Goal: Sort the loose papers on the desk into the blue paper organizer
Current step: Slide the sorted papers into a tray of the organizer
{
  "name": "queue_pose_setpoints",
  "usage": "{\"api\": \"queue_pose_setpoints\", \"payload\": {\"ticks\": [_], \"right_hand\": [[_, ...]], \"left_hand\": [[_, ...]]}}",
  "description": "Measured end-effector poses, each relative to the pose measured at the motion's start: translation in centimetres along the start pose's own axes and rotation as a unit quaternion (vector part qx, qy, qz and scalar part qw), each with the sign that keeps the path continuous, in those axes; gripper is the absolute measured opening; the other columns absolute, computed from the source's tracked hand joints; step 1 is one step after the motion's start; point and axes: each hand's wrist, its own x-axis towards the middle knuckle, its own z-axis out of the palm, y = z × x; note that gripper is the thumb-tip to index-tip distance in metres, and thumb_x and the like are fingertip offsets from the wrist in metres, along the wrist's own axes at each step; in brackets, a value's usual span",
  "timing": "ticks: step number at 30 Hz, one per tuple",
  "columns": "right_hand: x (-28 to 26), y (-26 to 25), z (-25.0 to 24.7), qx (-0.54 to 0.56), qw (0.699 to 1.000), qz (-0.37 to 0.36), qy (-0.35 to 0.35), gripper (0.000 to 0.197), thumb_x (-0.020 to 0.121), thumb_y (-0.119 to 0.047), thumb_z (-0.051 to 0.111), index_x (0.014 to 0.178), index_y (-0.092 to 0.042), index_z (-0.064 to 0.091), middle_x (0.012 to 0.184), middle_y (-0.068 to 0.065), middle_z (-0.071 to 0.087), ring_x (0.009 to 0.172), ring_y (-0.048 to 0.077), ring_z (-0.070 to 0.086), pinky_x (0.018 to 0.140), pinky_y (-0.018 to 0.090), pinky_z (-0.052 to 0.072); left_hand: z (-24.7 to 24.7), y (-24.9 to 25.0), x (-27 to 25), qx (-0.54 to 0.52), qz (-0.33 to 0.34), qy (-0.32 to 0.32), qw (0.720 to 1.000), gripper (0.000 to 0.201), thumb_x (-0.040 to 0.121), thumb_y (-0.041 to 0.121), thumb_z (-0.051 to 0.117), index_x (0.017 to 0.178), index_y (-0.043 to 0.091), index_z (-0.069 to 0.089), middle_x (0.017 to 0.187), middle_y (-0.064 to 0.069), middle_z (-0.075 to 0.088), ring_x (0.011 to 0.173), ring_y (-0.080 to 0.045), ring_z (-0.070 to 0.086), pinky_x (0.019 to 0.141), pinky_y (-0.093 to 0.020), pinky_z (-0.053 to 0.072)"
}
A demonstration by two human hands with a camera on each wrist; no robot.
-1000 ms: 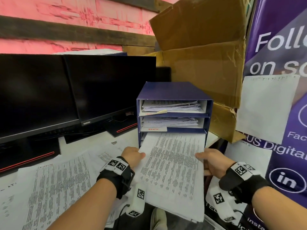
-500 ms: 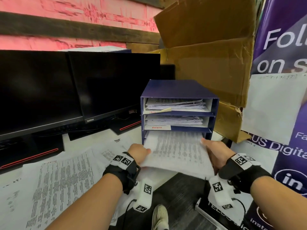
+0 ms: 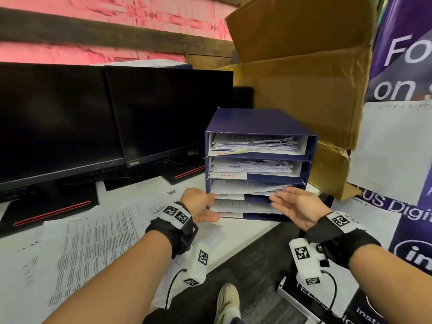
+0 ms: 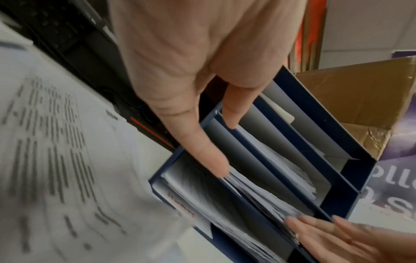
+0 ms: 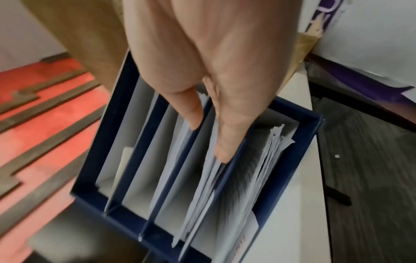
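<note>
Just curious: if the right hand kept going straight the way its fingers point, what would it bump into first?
Most likely the paper stack in the blue organizer's third slot from the top: the right hand points there, fingertips at its edge; contact is unclear.

We are seeing the paper organizer (image 3: 259,127) standing on the desk (image 3: 236,239), with loose papers (image 3: 93,249) lying left of it, two monitors (image 3: 112,118) standing further left and behind, a cardboard box (image 3: 304,90) sitting behind and right of it, and stacks (image 3: 252,143) filling its shelves.
</note>
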Motion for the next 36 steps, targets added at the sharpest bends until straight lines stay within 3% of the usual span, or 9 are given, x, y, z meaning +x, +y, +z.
{"api": "queue_pose_setpoints", "payload": {"ticks": [7, 10, 13, 17, 19, 23, 28, 32, 36], "right_hand": [[-1.4, 1.6, 4.2, -0.307, 0.944, 0.05, -0.106, 0.021, 0.095, -0.008, 0.056, 0.115, -0.003, 0.058, 0.108, 0.014, 0.066, 0.08, 0.029, 0.067, 0.069, 0.039, 0.059], [-1.5, 3.1, 6.9, -0.357, 0.921, 0.049, -0.146, 0.016, 0.095, -0.01, 0.057, 0.11, -0.005, 0.059, 0.1, 0.01, 0.066, 0.074, 0.025, 0.065, 0.068, 0.038, 0.058], [-1.6, 5.1, 9.7, -0.428, 0.882, 0.049, -0.191, 0.009, 0.092, -0.012, 0.061, 0.099, -0.009, 0.063, 0.106, 0.008, 0.065, 0.077, 0.023, 0.066, 0.078, 0.04, 0.057], [-1.5, 7.5, 13.0, -0.668, 0.708, -0.019, -0.227, 0.046, 0.092, -0.044, 0.055, 0.129, -0.016, 0.054, 0.134, 0.007, 0.052, 0.119, 0.023, 0.054, 0.103, 0.036, 0.045], [-1.5, 8.4, 14.1, -0.73, 0.645, -0.05, -0.22, 0.066, 0.091, -0.054, 0.05, 0.139, -0.009, 0.044, 0.144, 0.009, 0.043, 0.13, 0.025, 0.045, 0.109, 0.036, 0.036], [-1.5, 9.7, 15.6, -0.754, 0.619, -0.044, -0.214, 0.066, 0.084, -0.057, 0.058, 0.126, -0.006, 0.052, 0.128, 0.011, 0.057, 0.113, 0.023, 0.057, 0.097, 0.032, 0.047], [-1.5, 10.0, 16.8, -0.786, 0.582, -0.044, -0.204, 0.063, 0.084, -0.052, 0.062, 0.126, -0.005, 0.056, 0.127, 0.01, 0.059, 0.114, 0.023, 0.058, 0.098, 0.031, 0.047], [-2.4, 10.6, 18.5, -0.825, 0.519, -0.08, -0.208, 0.057, 0.091, -0.056, 0.045, 0.129, -0.014, 0.055, 0.134, 0.009, 0.049, 0.125, 0.027, 0.044, 0.105, 0.036, 0.035], [-2.6, 12.3, 21.6, -0.765, 0.58, -0.09, -0.266, 0.042, 0.095, -0.03, 0.046, 0.125, -0.004, 0.06, 0.129, 0.014, 0.059, 0.118, 0.028, 0.055, 0.102, 0.034, 0.042]], "left_hand": [[-5.6, 0.3, -1.2, 0.133, 0.044, 0.065, 0.988, 0.01, 0.089, -0.001, 0.056, 0.094, 0.007, 0.061, 0.103, -0.018, 0.065, 0.057, -0.029, 0.068, 0.061, -0.039, 0.061], [-9.0, -0.2, -1.9, 0.225, 0.02, 0.098, 0.969, 0.014, 0.09, 0.003, 0.056, 0.101, -0.001, 0.064, 0.102, -0.021, 0.067, 0.064, -0.031, 0.067, 0.07, -0.044, 0.06], [-12.6, -1.4, -2.6, 0.342, -0.002, 0.115, 0.933, 0.025, 0.091, 0.015, 0.059, 0.11, -0.002, 0.065, 0.105, -0.015, 0.067, 0.082, -0.029, 0.067, 0.065, -0.032, 0.057], [-16.6, -3.7, -3.6, 0.533, -0.059, 0.096, 0.839, 0.042, 0.094, 0.035, 0.054, 0.122, 0.004, 0.061, 0.126, -0.009, 0.06, 0.114, -0.025, 0.058, 0.091, -0.029, 0.047], [-18.1, -5.0, -3.8, 0.559, -0.085, 0.066, 0.822, 0.041, 0.092, 0.041, 0.057, 0.119, 0.01, 0.062, 0.127, -0.004, 0.057, 0.115, -0.021, 0.055, 0.095, -0.028, 0.045], [-20.3, -6.4, -4.8, 0.554, -0.097, 0.066, 0.824, 0.054, 0.088, 0.038, 0.064, 0.135, 0.014, 0.05, 0.141, -0.004, 0.043, 0.129, -0.022, 0.044, 0.104, -0.03, 0.037], [-23.0, -6.7, -5.1, 0.528, -0.128, 0.122, 0.831, 0.062, 0.081, 0.043, 0.071, 0.13, 0.01, 0.053, 0.124, -0.003, 0.055, 0.113, -0.02, 0.054, 0.085, -0.026, 0.046], [-25.2, -7.8, -5.7, 0.507, -0.182, 0.144, 0.83, 0.087, 0.067, 0.057, 0.076, 0.135, 0.012, 0.044, 0.135, -0.006, 0.052, 0.122, -0.024, 0.051, 0.103, -0.036, 0.043], [-27.9, -8.8, -5.7, 0.476, -0.19, 0.164, 0.843, 0.101, 0.039, 0.062, 0.083, 0.124, 0.017, 0.055, 0.12, -0.003, 0.062, 0.108, -0.024, 0.058, 0.098, -0.041, 0.048]]}}
